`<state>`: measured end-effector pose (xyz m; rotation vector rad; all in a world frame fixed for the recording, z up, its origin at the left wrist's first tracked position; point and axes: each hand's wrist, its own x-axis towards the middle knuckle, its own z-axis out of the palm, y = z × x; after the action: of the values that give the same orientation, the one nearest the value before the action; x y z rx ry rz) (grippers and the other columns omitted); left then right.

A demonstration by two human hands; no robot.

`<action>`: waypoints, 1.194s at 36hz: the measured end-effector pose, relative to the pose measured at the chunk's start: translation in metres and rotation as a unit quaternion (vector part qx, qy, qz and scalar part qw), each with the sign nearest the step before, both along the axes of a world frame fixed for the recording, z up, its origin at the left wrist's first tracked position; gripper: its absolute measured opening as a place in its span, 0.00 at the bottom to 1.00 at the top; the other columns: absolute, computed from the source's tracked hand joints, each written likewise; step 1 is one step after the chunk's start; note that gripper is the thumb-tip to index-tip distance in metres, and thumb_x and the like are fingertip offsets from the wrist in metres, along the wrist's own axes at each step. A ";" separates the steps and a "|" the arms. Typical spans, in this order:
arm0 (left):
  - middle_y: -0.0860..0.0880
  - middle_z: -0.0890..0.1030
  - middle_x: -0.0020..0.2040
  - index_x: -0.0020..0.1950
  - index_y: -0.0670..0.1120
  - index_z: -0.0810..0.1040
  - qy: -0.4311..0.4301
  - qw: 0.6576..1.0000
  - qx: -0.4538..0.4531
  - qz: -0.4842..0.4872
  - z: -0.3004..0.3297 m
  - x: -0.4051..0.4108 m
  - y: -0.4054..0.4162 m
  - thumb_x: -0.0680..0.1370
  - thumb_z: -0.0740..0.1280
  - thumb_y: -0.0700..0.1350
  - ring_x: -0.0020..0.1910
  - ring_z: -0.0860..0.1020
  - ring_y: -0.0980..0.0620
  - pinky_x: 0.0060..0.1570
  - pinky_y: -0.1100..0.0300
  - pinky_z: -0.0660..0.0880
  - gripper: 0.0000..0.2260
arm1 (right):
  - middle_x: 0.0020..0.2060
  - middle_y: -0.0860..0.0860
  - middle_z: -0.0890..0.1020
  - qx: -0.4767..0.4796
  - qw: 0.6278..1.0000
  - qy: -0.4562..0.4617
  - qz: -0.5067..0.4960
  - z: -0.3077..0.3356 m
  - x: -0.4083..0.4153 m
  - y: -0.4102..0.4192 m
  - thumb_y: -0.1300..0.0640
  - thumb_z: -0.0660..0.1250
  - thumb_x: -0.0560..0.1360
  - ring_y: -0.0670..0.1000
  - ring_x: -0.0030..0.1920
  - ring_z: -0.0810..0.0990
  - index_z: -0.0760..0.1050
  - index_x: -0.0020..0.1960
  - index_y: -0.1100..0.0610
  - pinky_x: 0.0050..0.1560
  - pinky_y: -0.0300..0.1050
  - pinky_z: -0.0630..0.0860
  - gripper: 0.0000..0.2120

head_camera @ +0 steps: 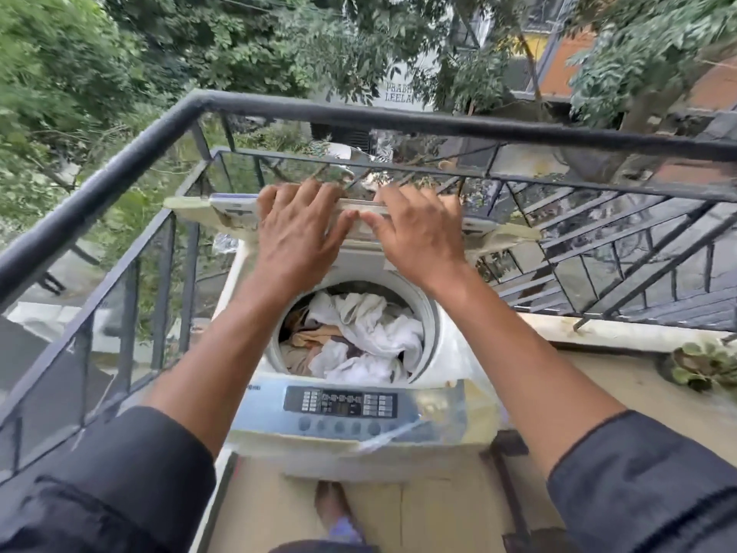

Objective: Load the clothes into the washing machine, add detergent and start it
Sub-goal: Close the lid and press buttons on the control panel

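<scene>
Both hands are reaching forward over the open washing machine [359, 409] and are resting on the top edge of its raised lid [239, 209]. On that edge the left hand [297, 229] is lying with the fingers bent over it, and its thumb is pointing toward the other hand. Just beside it, the right hand [418, 229] is doing the same, fingers curled over the lid's edge, thumb turned inward. The two thumbs are almost touching each other. So both hands are holding the lid.

Below the forearms, the clothes [359, 337] are lying inside the round drum of the machine. They are mostly white pieces, with some beige and dark fabric mixed among them, and they are filling the drum nearly to its rim. Nearer to the person, the control panel [341, 403] is showing a dark display and a row of round buttons under it.

Dark sleeves [119, 480] are covering both arms up to the forearm. A black metal railing [119, 161] is going around the machine on the left and behind it. Green trees [99, 53] are standing beyond the railing, and a small potted plant [702, 365] is sitting on the ledge at the right.
</scene>
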<state>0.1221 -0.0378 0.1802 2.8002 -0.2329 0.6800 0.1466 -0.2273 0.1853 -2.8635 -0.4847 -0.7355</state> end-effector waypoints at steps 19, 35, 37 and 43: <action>0.44 0.79 0.54 0.64 0.46 0.79 0.160 0.985 0.031 -0.051 -0.084 -0.109 0.009 0.79 0.63 0.55 0.54 0.76 0.38 0.54 0.46 0.69 0.19 | 0.51 0.50 0.81 -0.036 0.980 0.193 0.028 -0.082 -0.105 -0.002 0.35 0.66 0.78 0.55 0.55 0.79 0.74 0.54 0.47 0.58 0.56 0.67 0.16; 0.45 0.82 0.50 0.62 0.49 0.84 0.190 0.978 -0.018 -0.082 -0.164 -0.124 0.023 0.78 0.71 0.43 0.50 0.78 0.37 0.54 0.46 0.74 0.13 | 0.52 0.47 0.79 -0.027 0.958 0.284 -0.012 -0.158 -0.135 0.008 0.44 0.69 0.80 0.52 0.57 0.76 0.73 0.53 0.45 0.59 0.54 0.66 0.08; 0.46 0.82 0.51 0.63 0.51 0.85 0.201 0.976 -0.018 -0.080 -0.169 -0.122 0.024 0.77 0.71 0.42 0.51 0.78 0.37 0.54 0.48 0.73 0.15 | 0.52 0.48 0.79 -0.028 0.956 0.291 -0.020 -0.162 -0.137 0.009 0.44 0.69 0.80 0.53 0.59 0.76 0.74 0.54 0.45 0.59 0.54 0.65 0.07; 0.48 0.83 0.52 0.63 0.54 0.85 0.227 0.970 -0.022 -0.077 -0.174 -0.118 0.025 0.75 0.63 0.46 0.53 0.79 0.38 0.58 0.46 0.71 0.19 | 0.57 0.48 0.81 -0.011 0.952 0.304 -0.036 -0.170 -0.139 0.011 0.44 0.66 0.81 0.53 0.63 0.76 0.77 0.61 0.44 0.62 0.55 0.65 0.10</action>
<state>0.0039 -0.0133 0.0058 2.7618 -0.3338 0.0000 0.0080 -0.2164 0.0156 -2.9247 -0.2948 0.1661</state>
